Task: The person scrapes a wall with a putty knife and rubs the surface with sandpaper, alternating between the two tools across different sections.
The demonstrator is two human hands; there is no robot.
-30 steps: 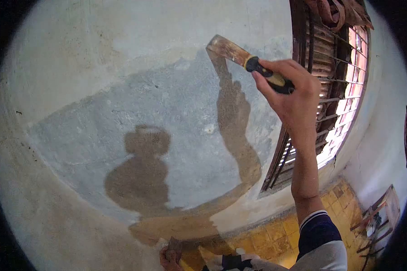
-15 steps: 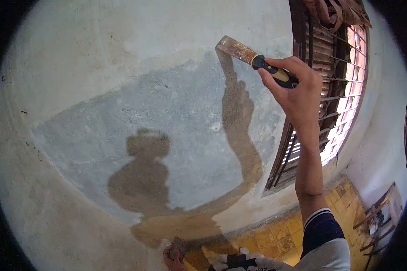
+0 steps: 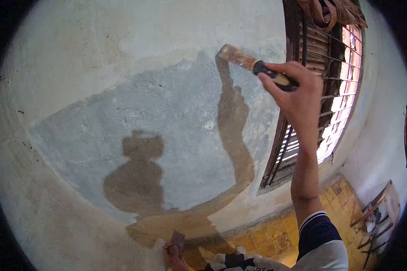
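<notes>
My right hand (image 3: pixel 298 86) is closed round the dark and tan handle of a putty knife (image 3: pixel 242 57). Its rusty blade points up and left, with the tip at or very near the wall by the upper edge of a grey bare patch (image 3: pixel 181 104); motion blurs the blade a little. Low in the view, my left hand (image 3: pixel 172 258) grips a flat, dark, rectangular piece (image 3: pixel 178 238) that sticks up past the fingers. What kind of thing that piece is, I cannot make out.
Paler wall coating (image 3: pixel 77 58) surrounds the grey patch, and my shadow falls across it. Right of the patch is a barred window (image 3: pixel 339 77) with brown cloth (image 3: pixel 330 13) hanging on top. Yellow floor tiles (image 3: pixel 276 230) and a wooden chair-like frame (image 3: pixel 384 207) lie below right.
The putty knife has shifted slightly down and its blade is now blurred. My left hand has come up a little, showing more of the flat dark piece. The view has shifted slightly.
</notes>
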